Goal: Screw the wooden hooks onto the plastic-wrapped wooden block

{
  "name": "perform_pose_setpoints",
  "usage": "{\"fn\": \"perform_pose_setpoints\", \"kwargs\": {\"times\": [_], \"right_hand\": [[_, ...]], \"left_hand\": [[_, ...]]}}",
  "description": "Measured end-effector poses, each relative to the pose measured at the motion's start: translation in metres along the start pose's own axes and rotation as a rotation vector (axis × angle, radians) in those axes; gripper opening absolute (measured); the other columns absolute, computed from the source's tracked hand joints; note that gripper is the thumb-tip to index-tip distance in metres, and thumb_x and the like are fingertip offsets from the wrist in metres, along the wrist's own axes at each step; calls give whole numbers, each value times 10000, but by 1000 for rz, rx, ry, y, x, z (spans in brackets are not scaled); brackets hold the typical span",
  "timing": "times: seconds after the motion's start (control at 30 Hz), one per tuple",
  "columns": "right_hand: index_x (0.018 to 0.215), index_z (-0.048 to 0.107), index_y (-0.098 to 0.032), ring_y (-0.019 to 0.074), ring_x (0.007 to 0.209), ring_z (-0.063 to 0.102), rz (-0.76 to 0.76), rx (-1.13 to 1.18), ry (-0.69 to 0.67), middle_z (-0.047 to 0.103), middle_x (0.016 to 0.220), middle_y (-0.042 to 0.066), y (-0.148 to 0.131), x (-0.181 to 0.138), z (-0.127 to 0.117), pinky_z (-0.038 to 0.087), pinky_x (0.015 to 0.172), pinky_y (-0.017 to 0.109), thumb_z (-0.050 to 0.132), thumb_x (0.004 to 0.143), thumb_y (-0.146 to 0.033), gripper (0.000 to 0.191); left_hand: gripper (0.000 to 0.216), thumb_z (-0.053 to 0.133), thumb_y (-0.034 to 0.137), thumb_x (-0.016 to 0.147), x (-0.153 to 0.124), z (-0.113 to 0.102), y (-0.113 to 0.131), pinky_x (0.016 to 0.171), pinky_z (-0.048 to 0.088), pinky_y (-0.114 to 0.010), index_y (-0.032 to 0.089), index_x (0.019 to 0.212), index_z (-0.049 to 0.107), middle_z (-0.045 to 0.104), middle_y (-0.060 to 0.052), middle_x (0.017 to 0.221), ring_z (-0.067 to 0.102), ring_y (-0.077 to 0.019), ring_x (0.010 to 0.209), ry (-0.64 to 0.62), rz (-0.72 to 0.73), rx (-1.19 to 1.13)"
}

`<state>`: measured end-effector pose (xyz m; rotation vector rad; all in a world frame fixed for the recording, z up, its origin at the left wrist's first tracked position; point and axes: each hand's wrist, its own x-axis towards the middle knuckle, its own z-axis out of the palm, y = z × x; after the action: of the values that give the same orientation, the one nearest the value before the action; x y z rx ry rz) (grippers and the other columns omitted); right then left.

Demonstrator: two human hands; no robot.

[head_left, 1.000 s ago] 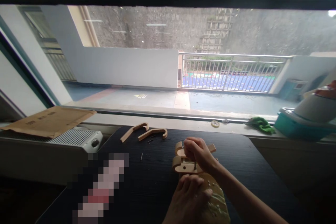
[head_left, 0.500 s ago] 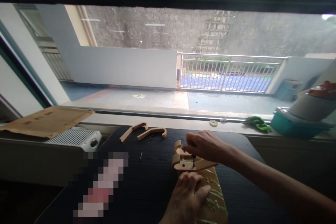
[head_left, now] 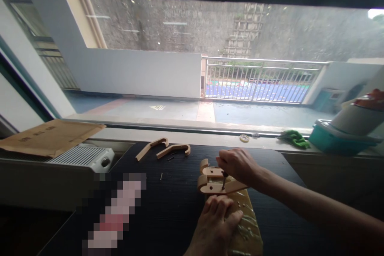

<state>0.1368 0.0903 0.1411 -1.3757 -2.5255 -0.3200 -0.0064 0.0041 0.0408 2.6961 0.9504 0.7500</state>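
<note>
Right hand: your right hand (head_left: pixel 238 165), centre-right of the frame, is closed round the handle of a small driver (head_left: pixel 223 183). The shaft stands near upright with its tip on the frame. The grip from above looks chosen to bear straight down.
Left hand: your left hand (head_left: pixel 217 220), lower centre, lies palm down with fingers flat and loose, gripping nothing. It rests on the bag with fingertips at the frame's near edge, seemingly to stop both from sliding.
Frame: the wooden frame (head_left: pixel 210 182) lies flat on the black table (head_left: pixel 168 208), centre of the picture, just beyond the bag, rounded ends to the left.
Bag: the clear bag (head_left: pixel 249 230), lower centre-right, holds small pale parts and appears kept within close reach.
Spares: two curved pieces (head_left: pixel 174 150) lie side by side at the table's far edge, left of centre, apart from the frame.
Loose bits: dark pins (head_left: pixel 161 176) lie between them, too small to identify.
Sill: the sill (head_left: pixel 195 136) carries a tape roll (head_left: pixel 244 138), a green cloth (head_left: pixel 295 138) and a teal tub (head_left: pixel 336 142), right of centre.
Left side: a heater (head_left: pixel 87 157) with an envelope (head_left: pixel 51 136) partly over it.
</note>
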Motion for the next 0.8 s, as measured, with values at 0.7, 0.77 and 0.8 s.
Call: {"fn": "perform_pose_setpoints", "kwargs": {"times": [0.7, 0.77, 0.8], "right_hand": [[701, 607, -157, 116, 519, 505, -240, 41, -442, 619, 605, 49, -6, -3, -53, 262, 508, 265, 410, 871, -217, 266], [708, 612, -150, 116, 519, 514, -181, 29, -442, 627, 615, 52, -6, -3, -54, 248, 497, 266, 395, 876, -243, 290], [715, 618, -150, 120, 528, 523, -173, 22, -448, 632, 623, 53, -6, -3, -56, 247, 496, 265, 392, 873, -243, 290]], "left_hand": [[772, 759, 430, 518, -2, 2, 0, 974, 320, -446, 249, 1208, 464, 451, -84, 1185, 416, -291, 1102, 2, 0, -8], [796, 767, 427, 499, -3, 3, 0, 973, 319, -446, 255, 1212, 458, 447, -80, 1180, 414, -292, 1101, 2, 0, -14], [810, 774, 421, 486, -3, 3, 0, 973, 318, -446, 258, 1213, 457, 445, -77, 1180, 413, -292, 1100, 2, 0, -17]]}}
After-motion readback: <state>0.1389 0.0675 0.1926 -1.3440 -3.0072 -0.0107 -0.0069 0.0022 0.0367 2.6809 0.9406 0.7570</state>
